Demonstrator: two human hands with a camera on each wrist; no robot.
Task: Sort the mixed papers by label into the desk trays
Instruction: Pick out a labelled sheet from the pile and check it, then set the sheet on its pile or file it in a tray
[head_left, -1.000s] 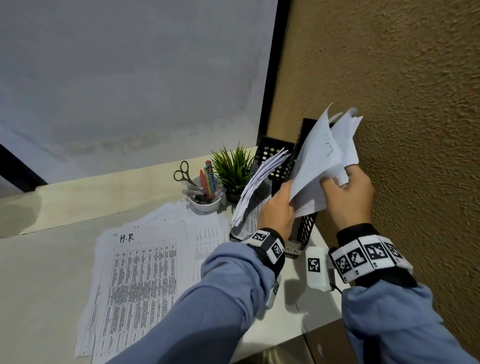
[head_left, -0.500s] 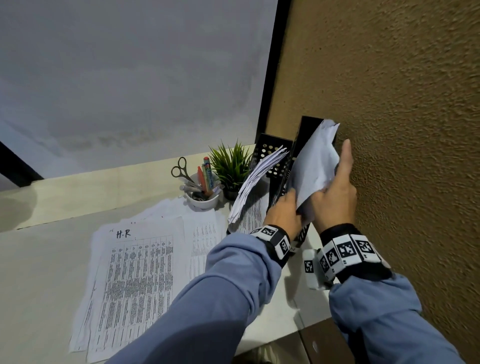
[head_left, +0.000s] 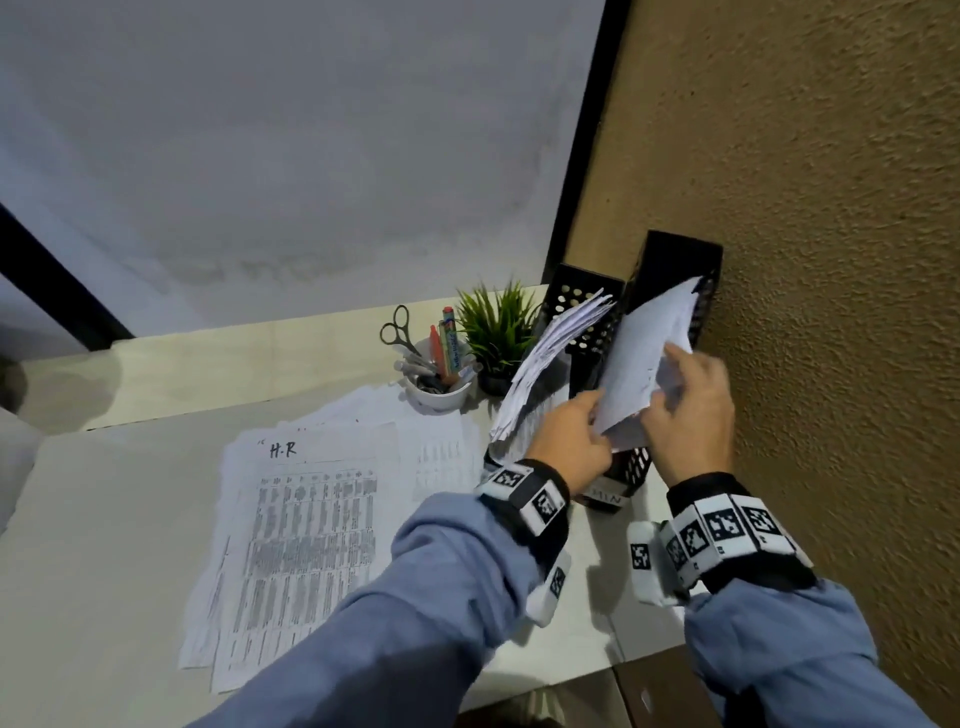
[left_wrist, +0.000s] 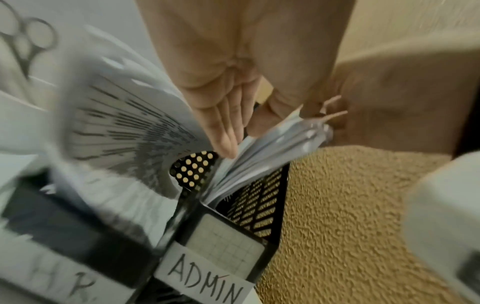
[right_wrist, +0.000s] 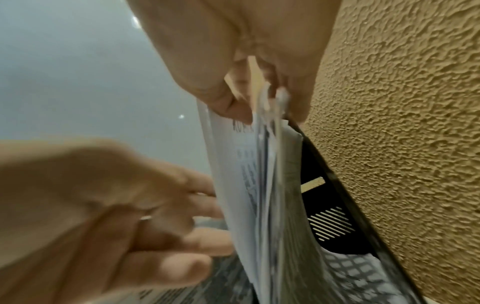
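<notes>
Papers (head_left: 641, 364) in ADMIN tray (left_wrist: 228, 246), pinched by right hand (head_left: 691, 410); left hand (head_left: 571, 441) flat against them.

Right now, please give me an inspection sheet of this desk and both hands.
Surface: pale desk top, papers spread on it.
Job's things: white sheaf of papers going into black mesh tray labelled ADMIN; black perforated tray labelled H.R holds fanned sheets; printed sheet marked H.R lies flat.
Clutter: white cup of pens and scissors; small green potted plant.
Grips: right hand pinches the sheaf; left hand touches it with straight fingers.
Cables: nothing seen.
Surroundings: textured tan wall beside the trays.
</notes>
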